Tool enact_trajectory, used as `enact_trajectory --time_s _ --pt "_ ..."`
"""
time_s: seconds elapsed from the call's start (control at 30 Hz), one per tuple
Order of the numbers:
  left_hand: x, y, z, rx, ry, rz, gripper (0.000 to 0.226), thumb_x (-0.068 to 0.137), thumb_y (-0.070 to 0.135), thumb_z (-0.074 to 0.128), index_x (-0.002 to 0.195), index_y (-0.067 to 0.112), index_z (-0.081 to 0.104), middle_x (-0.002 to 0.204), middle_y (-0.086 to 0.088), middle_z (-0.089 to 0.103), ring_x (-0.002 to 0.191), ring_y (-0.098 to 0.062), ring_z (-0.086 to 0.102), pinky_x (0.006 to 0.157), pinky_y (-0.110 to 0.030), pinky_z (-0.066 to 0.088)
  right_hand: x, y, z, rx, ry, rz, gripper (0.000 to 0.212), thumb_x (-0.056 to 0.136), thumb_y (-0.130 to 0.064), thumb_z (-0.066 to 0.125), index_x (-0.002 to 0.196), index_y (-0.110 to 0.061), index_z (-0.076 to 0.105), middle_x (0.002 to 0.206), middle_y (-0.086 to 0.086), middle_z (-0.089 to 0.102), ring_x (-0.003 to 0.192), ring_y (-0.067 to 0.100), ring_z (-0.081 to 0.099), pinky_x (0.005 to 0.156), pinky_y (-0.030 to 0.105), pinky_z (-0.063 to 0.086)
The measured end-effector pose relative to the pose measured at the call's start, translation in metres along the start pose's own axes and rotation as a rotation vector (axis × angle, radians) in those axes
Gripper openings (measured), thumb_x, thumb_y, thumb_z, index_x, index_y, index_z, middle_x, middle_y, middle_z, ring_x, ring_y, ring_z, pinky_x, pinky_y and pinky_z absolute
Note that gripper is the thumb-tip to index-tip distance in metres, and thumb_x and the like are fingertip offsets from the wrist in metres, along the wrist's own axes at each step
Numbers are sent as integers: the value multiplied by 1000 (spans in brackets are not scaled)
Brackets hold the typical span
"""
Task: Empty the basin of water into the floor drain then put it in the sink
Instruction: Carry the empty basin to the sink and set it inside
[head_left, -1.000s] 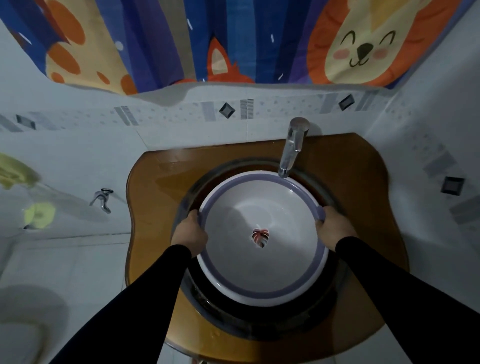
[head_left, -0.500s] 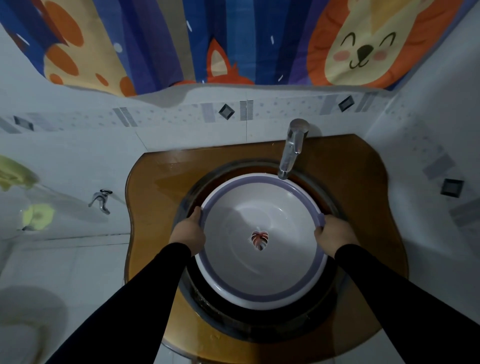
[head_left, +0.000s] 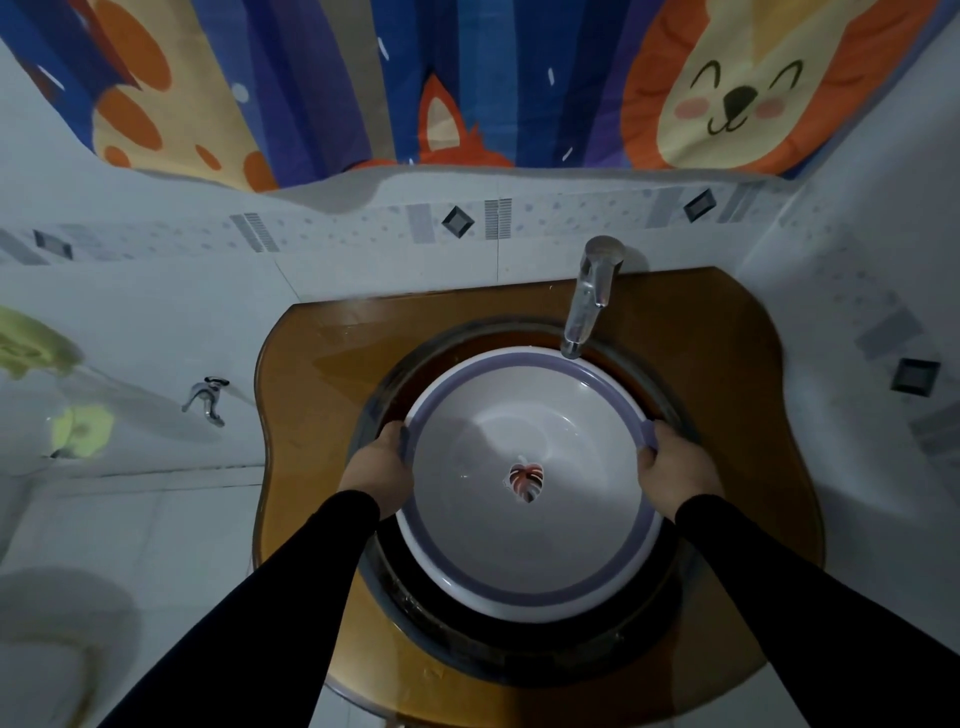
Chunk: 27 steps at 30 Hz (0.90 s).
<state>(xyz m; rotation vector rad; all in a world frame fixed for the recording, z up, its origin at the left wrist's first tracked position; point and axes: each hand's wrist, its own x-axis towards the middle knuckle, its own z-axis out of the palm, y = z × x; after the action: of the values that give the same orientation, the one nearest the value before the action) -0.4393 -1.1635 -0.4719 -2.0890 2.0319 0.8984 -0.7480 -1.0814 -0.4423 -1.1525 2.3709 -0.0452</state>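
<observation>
A white round basin (head_left: 530, 545) with a purple rim and a leaf print at its bottom sits inside the dark round sink (head_left: 519, 649), which is set in an amber glass counter (head_left: 322, 415). The basin looks empty of water. My left hand (head_left: 376, 470) grips its left rim and my right hand (head_left: 675, 462) grips its right rim, both in black sleeves. The floor drain is out of view.
A chrome faucet (head_left: 589, 296) reaches over the basin's far rim. A small wall tap (head_left: 205, 400) sticks out of the tiled wall at left. A colourful animal-print curtain (head_left: 467, 78) hangs above. Something pale and rounded (head_left: 52, 649) sits at the lower left.
The basin has sunk slightly lower into the sink, with both hands still on its rim. Little else has moved.
</observation>
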Motion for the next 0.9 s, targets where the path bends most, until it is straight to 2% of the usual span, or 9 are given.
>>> enact_trajectory --time_s 0.3,0.47,0.7,0.8,0.9 --pt "-4 -3 4 -39 32 16 47 99 22 42 144 25 29 73 8 49 60 -17 55 45 -29 37 0 3 0 88 -14 -16 40 101 -31 35 140 -26 36 121 12 62 109 36 59 82 38 50" --pt "-2 -2 4 4 -20 -9 57 101 21 39 153 24 15 85 1 54 57 -14 51 43 -25 32 3 5 4 77 8 -18 42 100 -29 36 142 -26 35 118 11 63 104 34 61 80 36 50" --pt "-4 -1 2 9 -18 -14 56 100 20 40 151 22 18 101 -7 62 60 -17 49 54 -29 38 6 7 8 43 18 -12 42 100 -30 36 142 -26 35 115 9 65 100 32 63 78 36 51" --pt "-4 -1 3 7 -18 -20 57 101 19 39 153 23 15 106 -9 64 59 -16 49 46 -26 35 7 7 8 47 11 -15 41 100 -29 36 141 -24 36 115 10 65 101 33 62 80 37 52" --pt "-5 -1 4 -14 -19 -21 59 101 19 39 153 25 13 98 -4 62 59 -16 53 44 -26 34 8 6 8 49 -3 -3 41 100 -30 36 141 -24 36 118 10 64 107 33 61 84 38 51"
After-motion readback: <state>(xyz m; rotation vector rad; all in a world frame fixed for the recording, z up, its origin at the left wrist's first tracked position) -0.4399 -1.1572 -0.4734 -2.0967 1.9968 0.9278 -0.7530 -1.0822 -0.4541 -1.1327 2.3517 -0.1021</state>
